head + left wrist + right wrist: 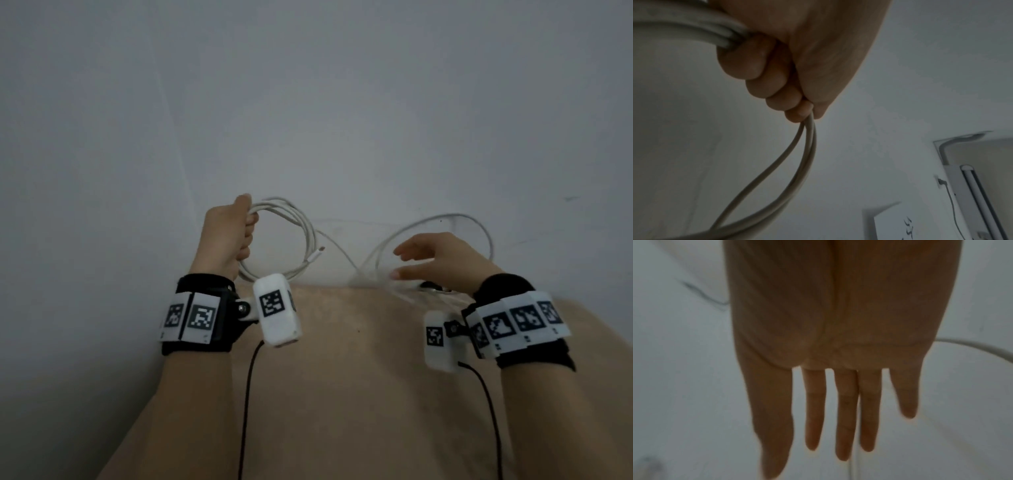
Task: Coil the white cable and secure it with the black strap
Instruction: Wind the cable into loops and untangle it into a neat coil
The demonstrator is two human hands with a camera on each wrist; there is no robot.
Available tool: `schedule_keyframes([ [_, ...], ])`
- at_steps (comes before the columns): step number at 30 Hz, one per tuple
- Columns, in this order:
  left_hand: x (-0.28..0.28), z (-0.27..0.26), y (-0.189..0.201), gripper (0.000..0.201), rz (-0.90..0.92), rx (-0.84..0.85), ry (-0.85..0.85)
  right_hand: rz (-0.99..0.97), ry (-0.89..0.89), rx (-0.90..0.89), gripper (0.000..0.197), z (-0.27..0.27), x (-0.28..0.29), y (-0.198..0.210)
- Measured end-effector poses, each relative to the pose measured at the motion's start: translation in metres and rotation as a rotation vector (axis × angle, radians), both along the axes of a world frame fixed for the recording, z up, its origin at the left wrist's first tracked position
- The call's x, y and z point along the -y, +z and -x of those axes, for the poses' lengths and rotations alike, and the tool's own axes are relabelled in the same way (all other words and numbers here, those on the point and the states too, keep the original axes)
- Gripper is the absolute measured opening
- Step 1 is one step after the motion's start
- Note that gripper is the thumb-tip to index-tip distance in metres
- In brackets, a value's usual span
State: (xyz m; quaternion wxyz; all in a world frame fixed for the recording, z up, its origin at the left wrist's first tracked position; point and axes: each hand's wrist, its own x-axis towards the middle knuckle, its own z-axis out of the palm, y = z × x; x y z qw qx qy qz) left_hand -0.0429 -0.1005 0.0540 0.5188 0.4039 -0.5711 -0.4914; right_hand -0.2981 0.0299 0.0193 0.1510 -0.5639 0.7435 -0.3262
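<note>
coiling step in hand, not finished. left hand point(227, 236) is raised in front of a pale wall, its grip curled tight round a bundle of loops of the white cable point(301, 226); the left wrist view shows several strands pinched together under the fingers point(756, 65) and leaving the fist below as one hanging loop. one connector end point(317, 254) hangs free inside the coil. from the coil a single strand runs rightward and down, crosses itself, and opens into a wide loose arc behind the right hand point(442, 260). that arc is not yet gathered.

right hand is spread, fingers point(846, 418) straight and slightly apart, holding nothing; the strand passes just beyond it, contact not established. a small dark item point(432, 286) lies beneath this hand at the far edge of the tan surface point(359, 377); it may be the black strap, but blur prevents confirmation.

assessment: next move calls for the right hand to take the loose strand and feed it to the left as a further loop of matching size, without loosening the held bundle. strapping follows only then.
</note>
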Motion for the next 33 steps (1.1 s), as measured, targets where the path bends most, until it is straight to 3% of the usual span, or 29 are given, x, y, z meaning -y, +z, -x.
schedule_keyframes([
  [2, -0.004, 0.008, 0.000, 0.045, 0.017, 0.031, -0.050, 0.164, 0.088, 0.102, 0.021, -0.010, 0.003, 0.008],
  [5, -0.010, 0.018, 0.002, 0.046, 0.015, 0.022, -0.119, 0.305, 0.176, 0.250, 0.028, -0.033, 0.012, 0.012],
  [7, -0.013, 0.021, 0.003, 0.047, 0.015, 0.010, -0.154, 0.239, 0.269, 0.275, 0.035, -0.049, 0.020, 0.007],
  [9, -0.013, 0.021, 0.004, 0.046, 0.018, 0.001, -0.165, 0.125, 0.346, 0.281, 0.029, -0.058, 0.027, -0.002],
  [11, -0.012, 0.019, 0.004, 0.046, 0.014, -0.003, -0.167, 0.133, 0.323, 0.366, 0.009, -0.061, 0.026, -0.005],
  [15, -0.012, 0.016, 0.002, 0.049, 0.029, 0.072, -0.190, 0.460, 0.108, 0.575, 0.018, -0.046, 0.024, -0.002],
  [18, -0.015, 0.022, 0.003, 0.048, 0.031, 0.072, -0.177, 0.614, 0.127, 0.764, 0.017, -0.048, 0.022, 0.004],
  [27, -0.015, 0.025, 0.005, 0.043, -0.013, -0.156, -0.063, 0.614, 0.194, 0.846, 0.015, -0.071, 0.022, 0.006],
  [33, -0.014, 0.027, 0.004, 0.042, -0.053, -0.302, -0.027, 0.640, 0.300, 0.885, 0.028, -0.095, 0.022, 0.007],
])
